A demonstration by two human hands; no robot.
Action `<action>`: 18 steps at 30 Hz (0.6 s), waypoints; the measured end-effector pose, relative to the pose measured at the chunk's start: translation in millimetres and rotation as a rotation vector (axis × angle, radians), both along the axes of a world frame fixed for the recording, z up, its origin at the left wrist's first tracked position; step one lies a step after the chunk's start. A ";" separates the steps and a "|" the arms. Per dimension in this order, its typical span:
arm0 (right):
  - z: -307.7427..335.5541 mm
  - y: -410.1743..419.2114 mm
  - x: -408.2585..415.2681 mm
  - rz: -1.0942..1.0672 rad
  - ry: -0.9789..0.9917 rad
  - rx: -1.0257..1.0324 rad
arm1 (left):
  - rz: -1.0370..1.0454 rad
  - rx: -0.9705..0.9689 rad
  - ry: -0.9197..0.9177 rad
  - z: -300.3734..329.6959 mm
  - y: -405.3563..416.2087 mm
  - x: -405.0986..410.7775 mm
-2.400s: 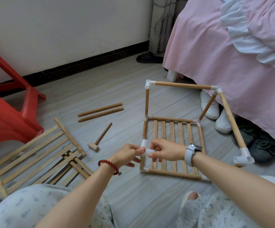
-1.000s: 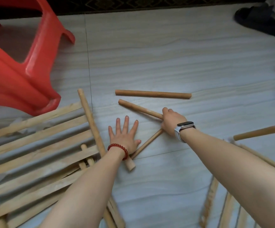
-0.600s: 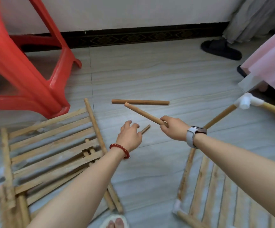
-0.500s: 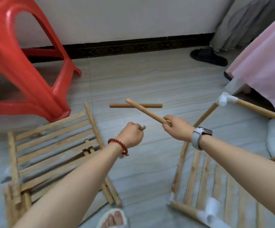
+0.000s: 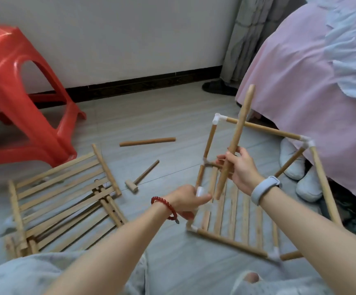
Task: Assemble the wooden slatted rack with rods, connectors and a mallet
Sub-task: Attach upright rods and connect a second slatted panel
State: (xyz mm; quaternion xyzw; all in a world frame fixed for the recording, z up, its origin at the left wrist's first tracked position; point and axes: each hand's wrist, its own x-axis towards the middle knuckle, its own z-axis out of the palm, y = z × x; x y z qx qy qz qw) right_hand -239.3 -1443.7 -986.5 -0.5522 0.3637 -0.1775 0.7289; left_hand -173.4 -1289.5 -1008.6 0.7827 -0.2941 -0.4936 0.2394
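Observation:
My right hand (image 5: 239, 169) grips a wooden rod (image 5: 237, 133) and holds it nearly upright, its lower end just above the left rail of the partly built rack (image 5: 232, 241). My left hand (image 5: 188, 201) grips a white connector (image 5: 200, 191) on that left rail. The rack has a slatted floor panel, rods and white corner connectors (image 5: 218, 119). A small wooden mallet (image 5: 140, 178) lies on the floor left of the rack. One loose rod (image 5: 147, 141) lies farther back.
Spare slatted panels (image 5: 60, 201) are stacked on the floor at the left. A red plastic stool (image 5: 17, 99) stands at the back left. A bed with a pink cover (image 5: 313, 81) is on the right, with white shoes (image 5: 300, 173) under its edge.
My right hand lifted one rod off the floor and carried it right, turning it upright over the rack. My left hand left the floor and took hold of the connector on the rack's left rail.

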 end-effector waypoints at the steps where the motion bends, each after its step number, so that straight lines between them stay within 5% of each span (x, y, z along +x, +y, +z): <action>1: 3.3 -1.8 -5.1 -0.002 -0.002 0.005 | 0.078 -0.072 0.011 -4.2 -0.5 -10.2; 6: 7.9 -10.4 -12.6 -0.069 -0.044 0.088 | 0.314 -0.226 0.088 -20.1 4.8 -25.3; 18: -15.3 -2.6 11.0 -0.126 -0.027 0.178 | 0.361 -0.224 0.262 -19.8 9.1 -31.4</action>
